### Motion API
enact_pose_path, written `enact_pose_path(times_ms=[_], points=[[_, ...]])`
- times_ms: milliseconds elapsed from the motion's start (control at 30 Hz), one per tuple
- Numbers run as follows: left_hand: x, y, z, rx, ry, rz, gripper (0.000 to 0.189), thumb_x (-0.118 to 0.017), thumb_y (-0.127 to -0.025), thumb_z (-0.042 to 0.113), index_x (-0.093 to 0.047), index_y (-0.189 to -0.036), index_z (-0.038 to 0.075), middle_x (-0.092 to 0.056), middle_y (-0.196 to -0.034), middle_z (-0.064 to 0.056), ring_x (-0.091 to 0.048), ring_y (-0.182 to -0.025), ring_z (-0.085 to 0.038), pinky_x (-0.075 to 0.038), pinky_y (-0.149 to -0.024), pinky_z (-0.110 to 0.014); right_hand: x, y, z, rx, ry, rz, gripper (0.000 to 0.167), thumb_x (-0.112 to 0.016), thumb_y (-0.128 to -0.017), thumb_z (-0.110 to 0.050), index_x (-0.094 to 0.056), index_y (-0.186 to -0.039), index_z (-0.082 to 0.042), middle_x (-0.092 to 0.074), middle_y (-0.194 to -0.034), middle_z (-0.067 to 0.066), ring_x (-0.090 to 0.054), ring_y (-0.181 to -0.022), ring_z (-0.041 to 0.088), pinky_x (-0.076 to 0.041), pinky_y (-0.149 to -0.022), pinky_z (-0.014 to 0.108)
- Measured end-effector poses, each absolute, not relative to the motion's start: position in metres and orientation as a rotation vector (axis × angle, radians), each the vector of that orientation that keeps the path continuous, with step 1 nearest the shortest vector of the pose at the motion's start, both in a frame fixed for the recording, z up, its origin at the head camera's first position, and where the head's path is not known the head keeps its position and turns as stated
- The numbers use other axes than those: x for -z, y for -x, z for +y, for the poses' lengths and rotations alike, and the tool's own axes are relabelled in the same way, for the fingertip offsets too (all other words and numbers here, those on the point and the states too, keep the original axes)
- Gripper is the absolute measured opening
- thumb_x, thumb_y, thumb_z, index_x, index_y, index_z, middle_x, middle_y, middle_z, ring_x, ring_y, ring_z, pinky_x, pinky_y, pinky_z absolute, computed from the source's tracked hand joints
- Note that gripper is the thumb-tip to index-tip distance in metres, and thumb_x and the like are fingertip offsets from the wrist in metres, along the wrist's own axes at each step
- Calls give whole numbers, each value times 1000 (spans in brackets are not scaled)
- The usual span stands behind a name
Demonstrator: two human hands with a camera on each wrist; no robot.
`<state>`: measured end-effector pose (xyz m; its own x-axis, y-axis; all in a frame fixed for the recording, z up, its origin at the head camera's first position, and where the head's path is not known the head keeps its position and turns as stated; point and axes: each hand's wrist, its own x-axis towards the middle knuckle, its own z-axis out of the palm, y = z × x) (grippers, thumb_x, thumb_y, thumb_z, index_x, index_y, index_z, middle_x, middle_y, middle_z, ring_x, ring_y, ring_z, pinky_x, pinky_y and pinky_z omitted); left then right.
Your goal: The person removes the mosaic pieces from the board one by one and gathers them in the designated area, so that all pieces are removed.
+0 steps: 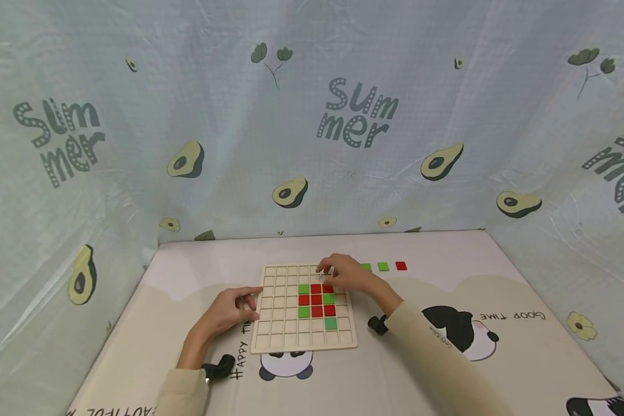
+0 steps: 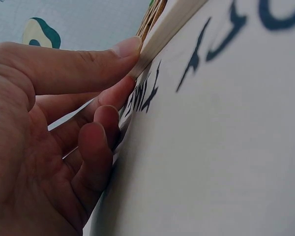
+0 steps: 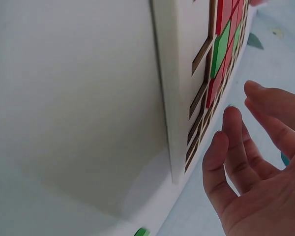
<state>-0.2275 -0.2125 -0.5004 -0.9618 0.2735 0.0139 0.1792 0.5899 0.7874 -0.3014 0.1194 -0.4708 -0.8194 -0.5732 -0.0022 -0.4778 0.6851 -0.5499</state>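
Observation:
A light wooden grid board [image 1: 275,335] lies on the table, with a block of red tiles [image 1: 316,299] and green tiles [image 1: 304,312] in its cells. One bluish-green tile [image 1: 330,323] sits lower right of that block. At the board's left edge, my left hand [image 1: 227,312] touches the rim with thumb and index finger; the other fingers are bent. My right hand [image 1: 348,273] is over the board's upper right part, fingers loosely bent. In the right wrist view, there is a gap between thumb and fingers [image 3: 231,123], and no tile shows there.
To the right of the board's far corner, two loose green tiles [image 1: 383,266] and a loose red tile [image 1: 401,266] lie in a row. The cloth [image 1: 395,370] under everything has panda prints and lettering. A printed curtain [image 1: 312,115] rises behind the table's far edge.

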Motion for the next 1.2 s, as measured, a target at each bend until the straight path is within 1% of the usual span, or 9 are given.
enact_pose_path(times_ms=[200, 467, 667, 900, 1200], points=[[501, 228, -214, -1324, -398, 2697, 61, -83, -77, 5, -66, -135, -2, -66, -85, -2, -47, -65, -10, -37, -61, -23, 471, 302, 106, 807, 863, 2716, 27, -70, -94, -14, -73, -121, -13, -69, -112, 5, -61, -90, 16, -53, -85, 33], [499, 228, -214, -1323, -402, 2700, 61, -83, -76, 5, -66, -134, -2, -66, -85, -1, -46, -65, -9, -37, -62, -22, 466, 303, 89, 830, 909, 2634, 26, -69, -95, -12, -73, -120, -13, -69, -114, 6, -63, -98, 20, -53, -91, 38], [500, 228, -214, -1328, -405, 2693, 62, -83, -76, 6, -66, -135, -2, -66, -85, -1, -46, -64, -9, -37, -62, -22, 467, 303, 82, 741, 953, 2621, 24, -70, -94, -14, -74, -118, -14, -68, -108, 4, -62, -96, 16, -52, -89, 33], [501, 229, -214, -1340, -409, 2685, 61, -82, -76, 5, -66, -134, -2, -66, -85, -2, -47, -65, -10, -38, -62, -23, 466, 297, 80, 708, 934, 2639, 20, -70, -95, -14, -75, -115, -11, -68, -104, 4, -59, -91, 14, -51, -85, 33], [501, 229, -214, -1348, -397, 2679, 62, -82, -75, 5, -66, -135, -2, -65, -86, -3, -47, -66, -11, -37, -62, -23, 467, 298, 76, 629, 944, 2662, 19, -70, -96, -14, -77, -114, -11, -69, -102, 3, -57, -90, 13, -50, -85, 33]])
